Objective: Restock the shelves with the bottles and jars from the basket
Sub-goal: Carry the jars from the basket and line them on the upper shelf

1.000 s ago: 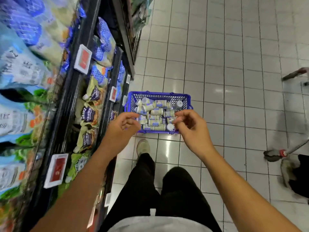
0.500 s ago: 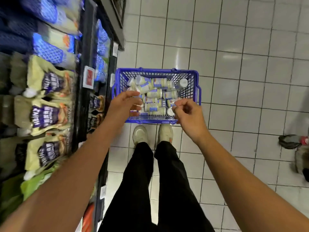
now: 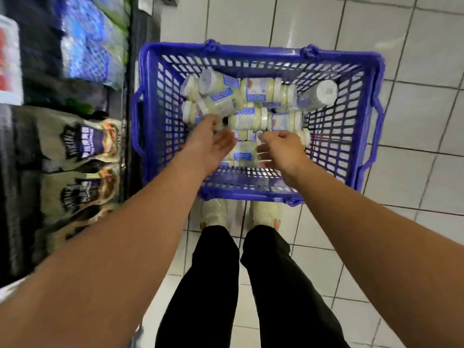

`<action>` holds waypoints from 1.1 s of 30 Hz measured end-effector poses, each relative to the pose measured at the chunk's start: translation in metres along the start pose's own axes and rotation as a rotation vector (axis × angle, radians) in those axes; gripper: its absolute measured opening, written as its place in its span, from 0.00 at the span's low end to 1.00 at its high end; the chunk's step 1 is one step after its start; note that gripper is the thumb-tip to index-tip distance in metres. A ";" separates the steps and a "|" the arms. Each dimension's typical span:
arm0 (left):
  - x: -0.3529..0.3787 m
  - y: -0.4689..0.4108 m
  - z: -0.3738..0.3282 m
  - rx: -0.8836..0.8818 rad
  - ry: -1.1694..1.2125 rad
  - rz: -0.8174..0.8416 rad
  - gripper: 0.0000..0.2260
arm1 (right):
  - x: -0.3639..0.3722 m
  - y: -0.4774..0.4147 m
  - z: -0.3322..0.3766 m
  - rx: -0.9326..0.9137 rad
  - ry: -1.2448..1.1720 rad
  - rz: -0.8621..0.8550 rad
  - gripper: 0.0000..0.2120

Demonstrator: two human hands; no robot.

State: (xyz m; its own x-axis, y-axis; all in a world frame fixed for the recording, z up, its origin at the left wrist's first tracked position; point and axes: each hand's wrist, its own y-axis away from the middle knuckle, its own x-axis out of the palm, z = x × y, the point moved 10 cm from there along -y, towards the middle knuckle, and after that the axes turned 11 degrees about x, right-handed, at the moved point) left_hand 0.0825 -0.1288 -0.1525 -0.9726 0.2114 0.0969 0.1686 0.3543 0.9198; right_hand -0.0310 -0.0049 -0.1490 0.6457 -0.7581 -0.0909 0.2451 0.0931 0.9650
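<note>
Nearest, at 6 o'clock, two legs in black trousers point(image 3: 213, 285) end in pale shoes point(image 3: 214, 212) on the white tiled floor point(image 3: 414, 109), with the toes just at the near rim of the blue basket point(image 3: 251, 50). Both bare forearms reach in over that rim. The left hand point(image 3: 211, 144) lies loosely spread, palm turned inward, with its fingertips up against a tilted jar at the 10 o'clock side of the heap; motion blur hides whether they have hold of it. The right hand point(image 3: 283, 149) hangs knuckles-up with its fingers curled down over the jars point(image 3: 247, 119), and I cannot tell whether they pinch anything. The jars, pale with blue-patterned labels, lie piled on their sides across the basket's floor, and one at 1 o'clock shows its white cap point(image 3: 322, 92). At 9 o'clock stand the shelves point(image 3: 135, 96), with blurred olive pouches point(image 3: 82, 144) low down and blue packs point(image 3: 88, 54) beyond them.
</note>
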 end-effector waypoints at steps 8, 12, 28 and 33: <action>0.025 -0.079 0.000 -0.065 0.216 -0.080 0.17 | 0.033 -0.095 -0.007 0.265 -0.170 0.050 0.18; 0.023 -0.089 0.001 -0.025 0.191 -0.138 0.16 | 0.065 -0.112 -0.004 0.378 -0.324 0.159 0.27; -0.004 -0.053 0.015 0.139 0.035 0.261 0.12 | -0.010 -0.079 -0.004 -0.035 -0.227 0.074 0.22; -0.003 -0.032 0.023 0.132 -0.151 0.284 0.10 | -0.015 -0.041 -0.013 -0.024 -0.309 0.188 0.07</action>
State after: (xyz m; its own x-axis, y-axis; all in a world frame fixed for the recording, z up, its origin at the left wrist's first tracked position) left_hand 0.0841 -0.1199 -0.1909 -0.8507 0.4475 0.2756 0.4581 0.3745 0.8061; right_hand -0.0415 0.0109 -0.1899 0.4331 -0.8851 0.1701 0.1623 0.2623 0.9512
